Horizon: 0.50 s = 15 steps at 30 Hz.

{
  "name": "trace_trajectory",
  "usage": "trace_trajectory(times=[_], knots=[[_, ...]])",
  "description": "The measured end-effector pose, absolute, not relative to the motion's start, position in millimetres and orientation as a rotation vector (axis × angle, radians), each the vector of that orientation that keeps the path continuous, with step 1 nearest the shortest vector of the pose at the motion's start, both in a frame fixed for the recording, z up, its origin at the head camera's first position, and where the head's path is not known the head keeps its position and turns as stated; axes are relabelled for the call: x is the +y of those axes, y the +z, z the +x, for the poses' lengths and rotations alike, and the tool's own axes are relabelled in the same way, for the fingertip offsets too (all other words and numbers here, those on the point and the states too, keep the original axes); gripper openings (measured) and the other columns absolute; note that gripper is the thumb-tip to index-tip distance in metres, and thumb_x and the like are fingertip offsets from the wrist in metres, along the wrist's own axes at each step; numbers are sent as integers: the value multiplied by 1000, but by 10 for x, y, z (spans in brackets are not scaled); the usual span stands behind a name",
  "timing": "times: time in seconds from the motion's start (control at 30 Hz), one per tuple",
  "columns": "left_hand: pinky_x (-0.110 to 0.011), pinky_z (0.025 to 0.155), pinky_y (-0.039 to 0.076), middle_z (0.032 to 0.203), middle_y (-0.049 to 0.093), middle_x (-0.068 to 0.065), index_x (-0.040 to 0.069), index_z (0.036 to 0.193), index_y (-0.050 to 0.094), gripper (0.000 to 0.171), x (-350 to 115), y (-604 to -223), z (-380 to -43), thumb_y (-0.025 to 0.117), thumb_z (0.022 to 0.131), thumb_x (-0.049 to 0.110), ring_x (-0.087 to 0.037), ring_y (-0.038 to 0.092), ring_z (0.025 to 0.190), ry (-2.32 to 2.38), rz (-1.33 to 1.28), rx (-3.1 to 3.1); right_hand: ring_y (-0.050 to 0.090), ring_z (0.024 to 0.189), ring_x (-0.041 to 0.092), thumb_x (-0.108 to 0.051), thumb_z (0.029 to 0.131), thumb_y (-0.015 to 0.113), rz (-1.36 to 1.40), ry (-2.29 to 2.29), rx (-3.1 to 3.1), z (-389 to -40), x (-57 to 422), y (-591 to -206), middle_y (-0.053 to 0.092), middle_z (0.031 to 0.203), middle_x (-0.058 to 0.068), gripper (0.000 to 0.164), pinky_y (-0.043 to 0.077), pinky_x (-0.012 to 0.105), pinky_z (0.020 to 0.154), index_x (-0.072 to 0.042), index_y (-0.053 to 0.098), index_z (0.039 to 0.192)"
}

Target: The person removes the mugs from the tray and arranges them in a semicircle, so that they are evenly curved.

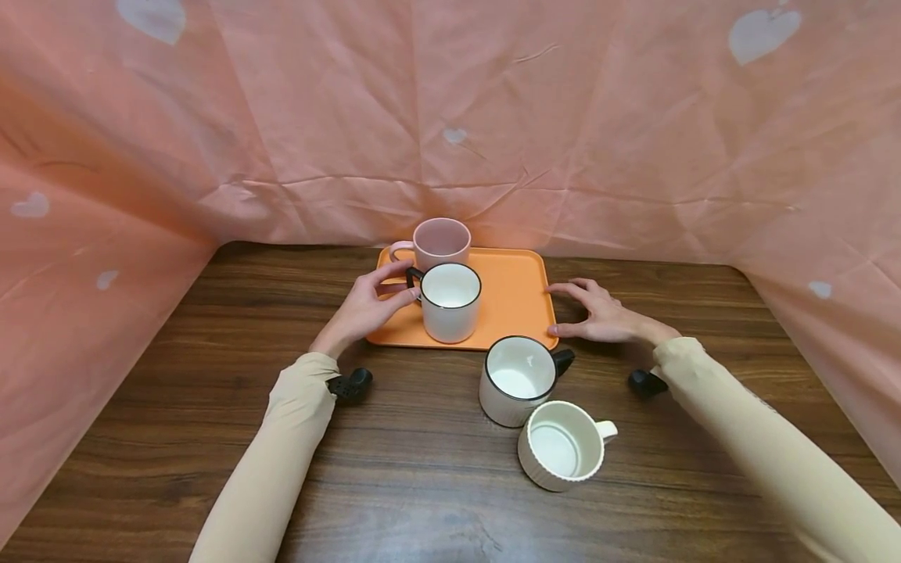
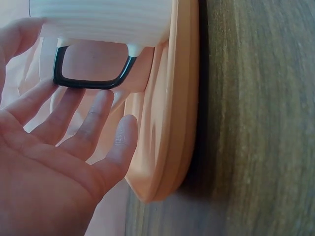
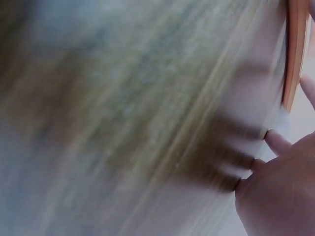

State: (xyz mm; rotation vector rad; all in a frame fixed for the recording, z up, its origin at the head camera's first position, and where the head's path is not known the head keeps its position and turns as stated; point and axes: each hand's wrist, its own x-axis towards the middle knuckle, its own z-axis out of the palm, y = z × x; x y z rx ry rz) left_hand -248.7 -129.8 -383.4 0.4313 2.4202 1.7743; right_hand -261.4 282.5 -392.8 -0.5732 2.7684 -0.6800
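Note:
A white mug with a black rim [image 1: 450,322] stands upright on the orange tray [image 1: 516,293], its black handle [image 2: 88,84] pointing left. At that handle is my left hand [image 1: 361,311], fingers spread and fairly straight, with fingertips right at the handle and the thumb by the mug's side. Behind this mug, on the tray's back left, stands a pink mug [image 1: 443,250], partly hidden. My right hand [image 1: 600,314] is at the tray's right edge, thumb and forefinger apart and their tips at the rim. In the right wrist view the tray edge [image 3: 294,54] shows beside the fingers.
Another white mug with a black rim [image 1: 501,400] stands on the wooden table [image 1: 394,469] before the tray, handle to the right. Close in front of it is a ribbed cream mug [image 1: 545,467]. Pink cloth [image 1: 493,94] with white hearts hangs behind and at both sides.

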Motion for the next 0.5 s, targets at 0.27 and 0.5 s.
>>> trace_trajectory(times=[0.27, 0.5], knots=[[-50, 109, 50, 151, 52, -8, 15, 146, 53, 55, -1326, -3847, -2494, 73, 96, 26, -36, 60, 129, 1712, 410, 2451, 18, 151, 52, -47, 88, 76, -560, -719, 2744, -2640, 2842, -3933, 20, 163, 26, 76, 16, 84, 107, -26, 42, 154], [-40, 97, 53, 137, 59, -7, 14, 131, 62, 44, -1375, -3878, -2451, 75, 94, 35, -31, 63, 116, 1617, 372, 2545, 17, 152, 50, -46, 89, 76, -564, -747, 2727, -2658, 2861, -3952, 19, 164, 25, 77, 17, 83, 109, -25, 42, 154]])
